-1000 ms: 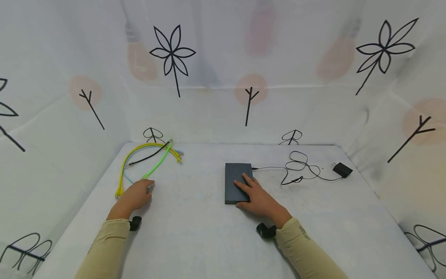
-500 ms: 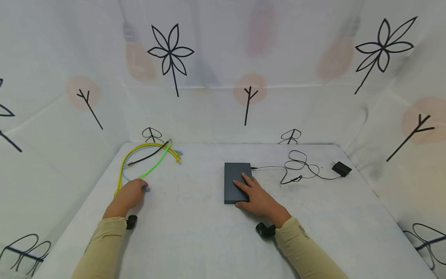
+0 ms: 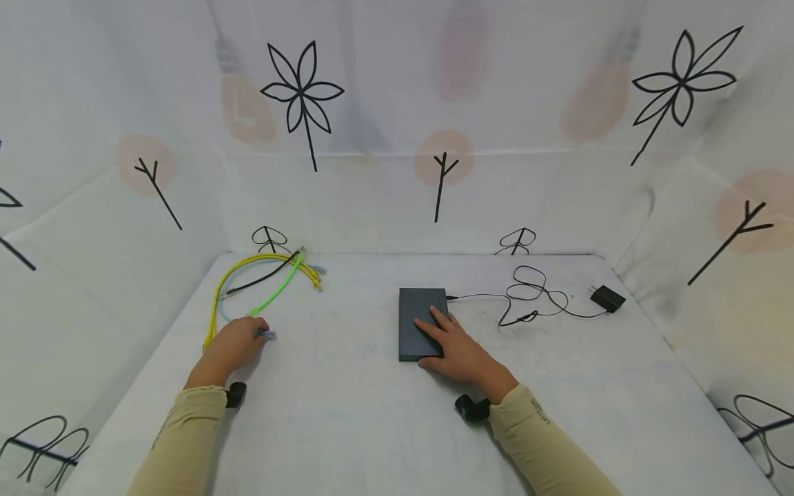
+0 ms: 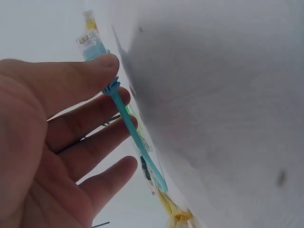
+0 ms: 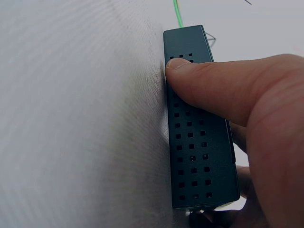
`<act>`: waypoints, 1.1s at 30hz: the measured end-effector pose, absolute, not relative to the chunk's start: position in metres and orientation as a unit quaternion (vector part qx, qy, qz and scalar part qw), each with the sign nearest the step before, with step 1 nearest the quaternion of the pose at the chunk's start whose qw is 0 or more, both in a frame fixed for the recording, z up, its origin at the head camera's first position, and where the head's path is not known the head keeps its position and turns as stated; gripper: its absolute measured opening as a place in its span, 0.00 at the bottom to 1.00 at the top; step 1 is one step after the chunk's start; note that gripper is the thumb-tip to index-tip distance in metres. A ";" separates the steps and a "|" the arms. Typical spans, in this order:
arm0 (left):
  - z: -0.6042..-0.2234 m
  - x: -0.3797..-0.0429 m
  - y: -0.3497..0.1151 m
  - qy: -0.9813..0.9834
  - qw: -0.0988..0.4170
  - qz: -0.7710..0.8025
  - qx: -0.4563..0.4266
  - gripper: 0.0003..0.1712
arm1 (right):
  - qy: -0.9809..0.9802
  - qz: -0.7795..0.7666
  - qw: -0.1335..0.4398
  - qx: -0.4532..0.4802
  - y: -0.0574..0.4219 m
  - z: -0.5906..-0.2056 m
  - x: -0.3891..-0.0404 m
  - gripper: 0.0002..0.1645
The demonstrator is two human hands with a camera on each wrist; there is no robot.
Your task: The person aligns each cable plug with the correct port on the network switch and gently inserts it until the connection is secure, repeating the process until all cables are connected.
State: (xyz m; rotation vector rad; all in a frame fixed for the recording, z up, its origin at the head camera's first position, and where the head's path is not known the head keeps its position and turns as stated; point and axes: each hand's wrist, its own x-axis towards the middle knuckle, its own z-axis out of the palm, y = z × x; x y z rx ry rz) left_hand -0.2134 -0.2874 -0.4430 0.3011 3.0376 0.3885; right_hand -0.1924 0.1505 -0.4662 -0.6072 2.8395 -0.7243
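Note:
My left hand (image 3: 231, 343) pinches the plug end of a light blue network cable (image 3: 267, 335) between thumb and index finger. In the left wrist view, its clear plug (image 4: 90, 42) points up past the thumb, and the other fingers spread loosely behind the cable. Flat on the table lies a dark grey network switch (image 3: 411, 334). My right hand (image 3: 465, 353) rests on the switch with spread fingers on its top. Its thumb presses the side with rows of square vent holes (image 5: 191, 147). The hand hides part of the switch's right side.
Yellow network cables (image 3: 214, 303), a black cable (image 3: 260, 280) and a green cable (image 3: 279, 289) lie at the back left. A thin power cord (image 3: 527, 318) runs from the switch to a black power adapter (image 3: 607, 300). Patterned white cloth walls enclose the table.
My left hand has shifted slightly left, and the light blue plug now sticks out to the right of its fingertips. The right hand stays on the switch.

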 end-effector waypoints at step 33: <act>-0.448 -0.218 -0.265 0.982 0.003 0.142 0.121 0.10 | 0.947 -0.237 0.073 -0.204 0.151 -0.468 -0.194 0.44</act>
